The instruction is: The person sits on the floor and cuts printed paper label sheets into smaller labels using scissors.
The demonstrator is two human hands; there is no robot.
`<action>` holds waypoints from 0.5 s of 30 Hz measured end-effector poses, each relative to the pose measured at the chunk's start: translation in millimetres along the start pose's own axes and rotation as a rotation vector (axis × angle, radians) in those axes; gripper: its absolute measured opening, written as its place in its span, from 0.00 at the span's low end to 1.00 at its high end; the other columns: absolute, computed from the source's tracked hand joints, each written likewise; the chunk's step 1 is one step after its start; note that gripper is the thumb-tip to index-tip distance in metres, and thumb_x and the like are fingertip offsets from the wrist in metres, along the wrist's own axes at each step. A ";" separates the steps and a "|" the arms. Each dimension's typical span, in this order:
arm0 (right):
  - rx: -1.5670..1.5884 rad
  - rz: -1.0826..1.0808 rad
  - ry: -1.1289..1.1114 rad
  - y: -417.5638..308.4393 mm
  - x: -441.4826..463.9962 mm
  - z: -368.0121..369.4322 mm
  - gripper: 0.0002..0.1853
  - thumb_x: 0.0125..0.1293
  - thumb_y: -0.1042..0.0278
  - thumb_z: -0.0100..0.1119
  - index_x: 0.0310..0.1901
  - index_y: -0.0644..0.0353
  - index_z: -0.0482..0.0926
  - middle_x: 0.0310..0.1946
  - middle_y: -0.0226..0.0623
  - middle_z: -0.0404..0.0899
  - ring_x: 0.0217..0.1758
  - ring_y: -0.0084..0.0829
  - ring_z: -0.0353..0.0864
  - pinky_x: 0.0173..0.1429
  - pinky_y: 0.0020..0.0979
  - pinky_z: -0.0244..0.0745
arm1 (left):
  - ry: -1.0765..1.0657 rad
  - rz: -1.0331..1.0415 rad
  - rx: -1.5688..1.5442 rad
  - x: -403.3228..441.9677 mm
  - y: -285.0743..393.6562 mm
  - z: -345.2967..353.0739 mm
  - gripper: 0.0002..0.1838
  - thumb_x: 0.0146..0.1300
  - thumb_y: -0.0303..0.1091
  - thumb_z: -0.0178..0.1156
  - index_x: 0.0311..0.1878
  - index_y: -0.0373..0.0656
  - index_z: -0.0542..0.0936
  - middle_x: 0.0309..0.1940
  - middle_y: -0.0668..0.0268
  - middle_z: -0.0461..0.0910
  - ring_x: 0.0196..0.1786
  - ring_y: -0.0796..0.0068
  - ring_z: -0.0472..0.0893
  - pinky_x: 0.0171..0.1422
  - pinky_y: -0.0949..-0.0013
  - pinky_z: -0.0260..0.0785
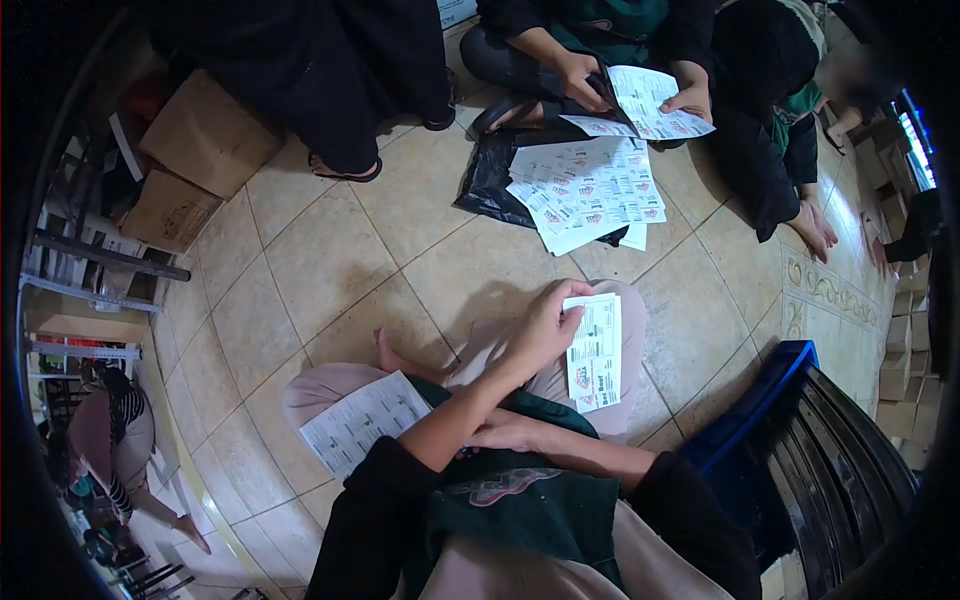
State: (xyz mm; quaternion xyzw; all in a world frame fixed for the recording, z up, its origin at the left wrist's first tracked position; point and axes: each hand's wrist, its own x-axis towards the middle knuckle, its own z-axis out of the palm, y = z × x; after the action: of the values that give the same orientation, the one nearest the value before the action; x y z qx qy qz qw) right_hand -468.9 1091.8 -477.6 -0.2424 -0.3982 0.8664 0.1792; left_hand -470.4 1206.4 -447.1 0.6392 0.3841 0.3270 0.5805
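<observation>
My left hand [552, 325] reaches across to the right and grips the top left edge of a small stack of printed label sheets [596, 355], thumb on top. The sheets lie over my right knee and carry a red logo and black print. Low in my lap, my right hand [500, 432] sits beneath my left forearm; its fingers are mostly hidden. A larger printed sheet [365, 422] rests on my left thigh, close to my left elbow. I sit cross-legged in a green apron [540, 515].
Ahead, a pile of printed sheets [590, 190] lies on a black plastic bag [490, 180]. Behind it a co-worker's hands [585, 82] hold sheets. A blue crate [730, 430] stands at my right. Cardboard boxes [210, 135] and another standing person [310, 80] are at the far left.
</observation>
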 end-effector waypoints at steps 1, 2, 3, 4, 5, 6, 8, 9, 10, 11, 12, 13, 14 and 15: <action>0.010 0.006 0.038 1.3 -1.3 1.1 0.12 0.62 0.65 0.59 0.46 0.59 0.77 0.37 0.27 0.78 0.38 0.19 0.73 0.39 0.23 0.69 | 0.000 0.000 0.002 -1.9 -1.7 5.3 0.12 0.61 0.21 0.52 0.49 0.38 0.72 0.40 0.65 0.77 0.42 0.79 0.78 0.42 0.75 0.71; 0.020 0.011 0.075 -1.0 -2.2 2.7 0.11 0.62 0.65 0.59 0.43 0.59 0.78 0.36 0.28 0.77 0.39 0.20 0.72 0.41 0.24 0.69 | 0.047 0.029 0.025 -3.4 -1.5 8.8 0.12 0.60 0.21 0.53 0.47 0.39 0.73 0.39 0.63 0.77 0.40 0.74 0.78 0.40 0.72 0.70; 0.019 0.009 0.072 -3.9 -3.3 2.8 0.11 0.62 0.65 0.59 0.43 0.59 0.78 0.36 0.28 0.77 0.39 0.20 0.72 0.41 0.24 0.69 | 0.095 0.059 0.048 -4.6 -1.6 11.1 0.11 0.59 0.22 0.53 0.46 0.39 0.73 0.39 0.61 0.76 0.38 0.68 0.78 0.37 0.69 0.70; -0.010 0.030 0.087 -7.0 -4.8 2.8 0.11 0.61 0.65 0.60 0.44 0.59 0.78 0.37 0.29 0.77 0.39 0.21 0.72 0.41 0.25 0.69 | 0.125 0.105 0.074 -6.1 -2.1 12.4 0.11 0.58 0.22 0.53 0.46 0.40 0.73 0.38 0.60 0.76 0.37 0.67 0.78 0.36 0.68 0.69; -0.040 0.052 0.102 -9.9 -5.3 3.6 0.12 0.61 0.65 0.60 0.44 0.60 0.78 0.37 0.30 0.77 0.38 0.22 0.72 0.41 0.26 0.69 | 0.127 0.104 0.076 -8.2 -0.7 12.4 0.11 0.58 0.22 0.53 0.46 0.40 0.73 0.38 0.60 0.76 0.37 0.67 0.78 0.36 0.68 0.69; -0.040 0.052 0.098 -5.3 -3.9 2.9 0.12 0.61 0.65 0.60 0.44 0.60 0.78 0.37 0.30 0.77 0.38 0.22 0.72 0.41 0.26 0.69 | 0.144 0.111 0.120 -10.2 0.8 12.7 0.11 0.58 0.23 0.54 0.45 0.40 0.74 0.38 0.60 0.76 0.38 0.66 0.78 0.39 0.67 0.69; 0.021 0.035 0.109 10.7 1.0 -0.1 0.12 0.59 0.65 0.61 0.43 0.60 0.78 0.36 0.31 0.76 0.37 0.22 0.71 0.40 0.27 0.69 | 0.163 0.118 0.163 -11.4 1.3 12.8 0.11 0.58 0.23 0.55 0.45 0.40 0.74 0.38 0.59 0.75 0.39 0.64 0.78 0.41 0.67 0.69; 0.021 0.037 0.107 17.4 2.6 -1.4 0.12 0.59 0.65 0.61 0.43 0.60 0.78 0.36 0.31 0.76 0.37 0.22 0.71 0.40 0.27 0.69 | 0.195 0.196 0.239 -11.4 0.3 12.7 0.11 0.57 0.24 0.56 0.45 0.40 0.75 0.39 0.59 0.75 0.41 0.62 0.77 0.44 0.66 0.69; 0.035 0.018 0.119 23.8 4.3 -2.8 0.12 0.59 0.65 0.62 0.42 0.60 0.78 0.35 0.31 0.76 0.36 0.22 0.70 0.39 0.27 0.69 | 0.228 0.273 0.316 -11.4 -0.5 12.7 0.12 0.56 0.24 0.58 0.44 0.41 0.75 0.39 0.59 0.75 0.43 0.61 0.77 0.47 0.65 0.68; 0.048 -0.001 0.129 24.4 5.3 -2.4 0.11 0.58 0.65 0.62 0.41 0.60 0.77 0.34 0.31 0.75 0.36 0.22 0.70 0.38 0.27 0.69 | 0.233 0.272 0.317 -11.6 -0.6 13.0 0.12 0.56 0.24 0.58 0.44 0.41 0.75 0.39 0.59 0.75 0.43 0.61 0.77 0.47 0.65 0.68; 0.046 0.001 0.125 25.0 5.7 -2.1 0.11 0.58 0.65 0.62 0.41 0.60 0.77 0.34 0.31 0.75 0.36 0.22 0.70 0.38 0.27 0.69 | 0.237 0.273 0.290 -11.6 -0.5 13.5 0.12 0.55 0.24 0.59 0.44 0.41 0.76 0.40 0.59 0.75 0.44 0.60 0.76 0.49 0.64 0.68; 0.046 -0.017 0.146 25.5 5.8 -1.9 0.11 0.58 0.65 0.62 0.40 0.60 0.77 0.34 0.31 0.75 0.35 0.22 0.70 0.37 0.27 0.68 | 0.242 0.274 0.262 -11.7 -0.5 13.9 0.13 0.53 0.24 0.60 0.44 0.41 0.76 0.40 0.59 0.75 0.46 0.59 0.75 0.51 0.63 0.67; 0.046 -0.036 0.167 25.8 6.0 -1.6 0.10 0.58 0.65 0.62 0.39 0.60 0.77 0.33 0.30 0.75 0.34 0.22 0.69 0.37 0.27 0.68 | 0.246 0.273 0.263 -11.8 -0.3 13.9 0.13 0.53 0.24 0.60 0.44 0.41 0.76 0.40 0.59 0.75 0.46 0.59 0.75 0.51 0.63 0.67; 0.044 -0.034 0.163 27.7 7.0 -2.0 0.10 0.58 0.65 0.62 0.39 0.60 0.77 0.33 0.30 0.75 0.34 0.22 0.69 0.37 0.27 0.68 | 0.236 0.244 0.230 -12.0 -0.3 14.0 0.13 0.53 0.24 0.60 0.44 0.41 0.76 0.40 0.59 0.74 0.46 0.59 0.75 0.51 0.63 0.67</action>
State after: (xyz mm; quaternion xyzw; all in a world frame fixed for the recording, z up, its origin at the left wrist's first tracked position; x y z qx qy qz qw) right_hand -476.7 1079.3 -502.2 -0.3013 -0.3672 0.8492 0.2308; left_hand -464.3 1189.2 -448.7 0.7004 0.4039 0.4214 0.4108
